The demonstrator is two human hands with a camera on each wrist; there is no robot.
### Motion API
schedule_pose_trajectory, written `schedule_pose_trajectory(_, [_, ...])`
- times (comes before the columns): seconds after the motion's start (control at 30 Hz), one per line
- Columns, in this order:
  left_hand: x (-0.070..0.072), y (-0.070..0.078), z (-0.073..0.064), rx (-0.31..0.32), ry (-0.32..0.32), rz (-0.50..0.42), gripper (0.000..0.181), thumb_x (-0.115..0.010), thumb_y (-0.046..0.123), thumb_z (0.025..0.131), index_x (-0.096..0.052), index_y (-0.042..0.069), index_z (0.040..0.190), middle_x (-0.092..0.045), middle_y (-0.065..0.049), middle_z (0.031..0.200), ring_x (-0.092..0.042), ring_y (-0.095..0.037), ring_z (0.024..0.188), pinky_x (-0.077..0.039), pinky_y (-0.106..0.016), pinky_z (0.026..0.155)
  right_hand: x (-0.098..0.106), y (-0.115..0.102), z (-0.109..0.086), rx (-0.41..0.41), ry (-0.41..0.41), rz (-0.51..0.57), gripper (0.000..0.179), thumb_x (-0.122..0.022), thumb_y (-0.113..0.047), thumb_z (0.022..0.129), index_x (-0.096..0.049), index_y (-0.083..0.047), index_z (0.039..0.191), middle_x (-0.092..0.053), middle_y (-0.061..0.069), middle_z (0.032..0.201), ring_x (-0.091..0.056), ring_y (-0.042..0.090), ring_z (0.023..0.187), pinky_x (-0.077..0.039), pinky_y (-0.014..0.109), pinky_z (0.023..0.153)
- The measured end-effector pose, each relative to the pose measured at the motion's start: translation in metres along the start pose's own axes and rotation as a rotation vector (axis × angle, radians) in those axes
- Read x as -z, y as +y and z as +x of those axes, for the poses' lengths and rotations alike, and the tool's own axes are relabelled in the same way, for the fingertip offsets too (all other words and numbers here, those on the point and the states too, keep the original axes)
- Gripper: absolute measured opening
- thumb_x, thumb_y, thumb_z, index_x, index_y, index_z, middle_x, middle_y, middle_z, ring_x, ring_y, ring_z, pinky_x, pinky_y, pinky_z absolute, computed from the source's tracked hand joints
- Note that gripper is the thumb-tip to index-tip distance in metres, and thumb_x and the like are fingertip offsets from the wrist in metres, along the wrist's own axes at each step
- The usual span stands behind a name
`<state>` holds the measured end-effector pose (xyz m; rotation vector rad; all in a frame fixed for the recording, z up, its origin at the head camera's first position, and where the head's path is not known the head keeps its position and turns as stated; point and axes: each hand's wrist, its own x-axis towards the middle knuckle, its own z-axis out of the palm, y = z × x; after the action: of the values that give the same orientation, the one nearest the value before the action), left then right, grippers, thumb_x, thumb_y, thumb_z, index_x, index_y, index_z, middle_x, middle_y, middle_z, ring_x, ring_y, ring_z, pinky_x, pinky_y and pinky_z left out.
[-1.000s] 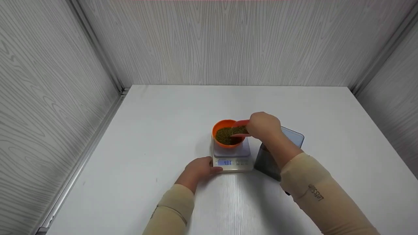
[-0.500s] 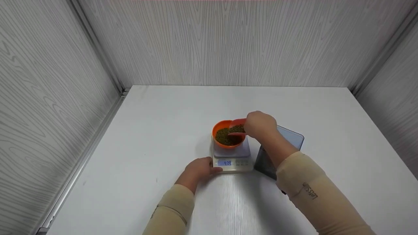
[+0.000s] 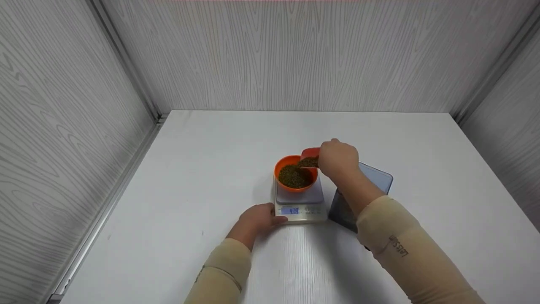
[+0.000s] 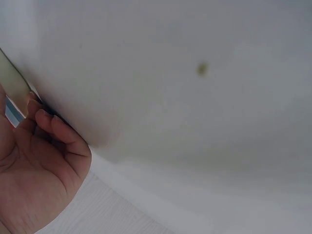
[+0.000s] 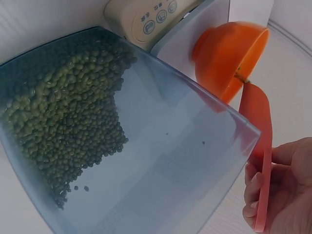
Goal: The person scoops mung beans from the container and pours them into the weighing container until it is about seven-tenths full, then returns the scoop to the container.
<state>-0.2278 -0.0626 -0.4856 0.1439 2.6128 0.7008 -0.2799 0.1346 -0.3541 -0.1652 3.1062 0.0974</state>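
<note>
Fingers of right hand (image 3: 338,159) gripped red scoop (image 5: 257,112); long axis ran leftward, mouth over far-right rim of orange bowl (image 5: 220,54). Bowl sat on kitchen scale (image 3: 311,217), left of right hand (nearer hand). Left hand (image 3: 256,217) held scale's near-left corner.

Okay, so my tally: two hands, a left hand (image 3: 257,217) and a right hand (image 3: 339,158), plus two sleeves (image 3: 223,270). One bowl (image 5: 219,56), one scoop (image 5: 258,112), one bin (image 5: 161,180) and one scale (image 3: 312,214). That last one has a single screen (image 3: 290,210) with three digits on it, and I count three round buttons (image 5: 161,16) in the right wrist view. One table (image 3: 223,147), three walls (image 3: 270,55). Beans (image 5: 73,112)? Loads, way too many to count, but exactly one blurry green speck (image 4: 202,68) in the left wrist view.
</note>
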Motion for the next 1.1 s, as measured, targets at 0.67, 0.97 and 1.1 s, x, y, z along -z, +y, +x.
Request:
schedule_pose_trajectory(0.67, [-0.002,0.001,0.0,0.028,0.004,-0.035,0.046,-0.062,0.051,0.08,-0.058,0.013,0.106,-0.059,-0.001,0.093,-0.054,-0.02,0.089,-0.042,-0.042,0.088,-0.004,0.004,-0.008,0.134,0.102,-0.118,0.03,-0.074,-0.017,0.074,-0.066,-0.007,0.101,-0.062,0.012,0.087,-0.058,0.026,0.072,-0.052,0.04,0.067])
schedule_pose_trajectory(0.97, [-0.003,-0.001,0.001,-0.01,0.027,0.003,0.041,-0.062,0.052,0.08,-0.058,0.013,0.092,-0.057,-0.001,0.081,-0.051,-0.02,0.08,-0.044,-0.04,0.079,-0.005,0.003,-0.016,0.245,0.281,-0.127,0.014,-0.065,-0.018,0.082,-0.068,-0.009,0.093,-0.062,0.008,0.078,-0.055,0.022,0.058,-0.048,0.036,0.055])
schedule_pose_trajectory(1.1, [-0.003,-0.001,0.001,-0.012,0.027,0.006,0.041,-0.062,0.053,0.08,-0.058,0.014,0.093,-0.056,0.0,0.081,-0.051,-0.02,0.08,-0.043,-0.039,0.081,-0.002,0.007,-0.017,0.211,0.246,-0.073,0.017,-0.063,-0.019,0.084,-0.066,-0.008,0.097,-0.061,0.009,0.081,-0.054,0.022,0.06,-0.05,0.036,0.056])
